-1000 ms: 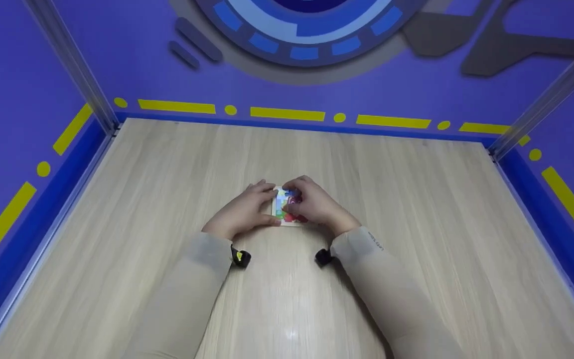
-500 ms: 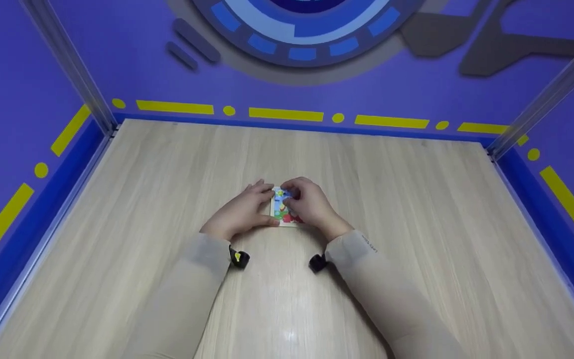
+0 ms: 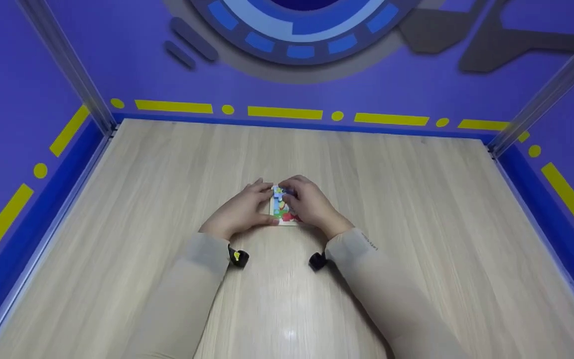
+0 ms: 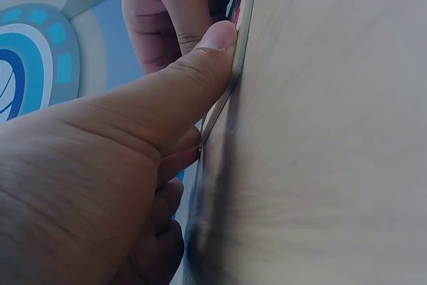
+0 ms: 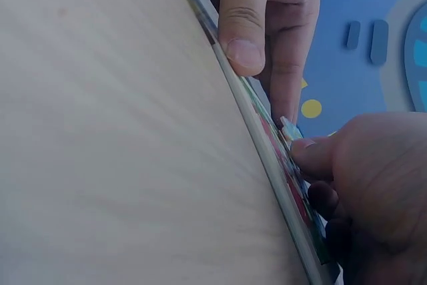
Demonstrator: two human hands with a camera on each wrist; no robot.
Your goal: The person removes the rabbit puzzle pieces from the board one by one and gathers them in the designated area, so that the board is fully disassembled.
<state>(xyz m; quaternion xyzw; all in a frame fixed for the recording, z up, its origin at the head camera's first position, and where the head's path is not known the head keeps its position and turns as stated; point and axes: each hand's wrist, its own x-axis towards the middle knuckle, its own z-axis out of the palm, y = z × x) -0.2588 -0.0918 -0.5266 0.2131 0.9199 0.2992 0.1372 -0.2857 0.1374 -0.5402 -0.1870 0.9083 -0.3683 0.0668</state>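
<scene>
Work position: the picture jigsaw board [image 3: 287, 217] lies on the wood-grain tabletop [image 3: 416, 199], directly in front of the person and between the two hands. It appears to rest flat.

Left hand [image 3: 241, 210]: grasping the board. The thumb bears on the near rim, close to the near left corner; the fingertips bracket the left side further back. Function, as I judge it: clamp, to prevent sliding.

Right hand [image 3: 314, 205]: grasping a jigsaw piece [image 5: 289, 127], pinched at the thumb tip and tilted up from the board's face. From here I cannot tell whether the piece is being fitted or lifted out; the grip would suit either.

Next move, by my estimate: maintain the left-hand clamp. If fitting, align the tabs with the gap, lower the piece level and press; if removing, raise it straight up to avoid dragging its neighbours.

Edges and clearance: the board's left and near rims show in part; its right side is hidden by the right hand. Working room over the board is tight, since the fingers of both hands nearly meet at its far side. Wide stretches of tabletop extend left and right, and the back wall [image 3: 287, 89] stands well apart.
</scene>
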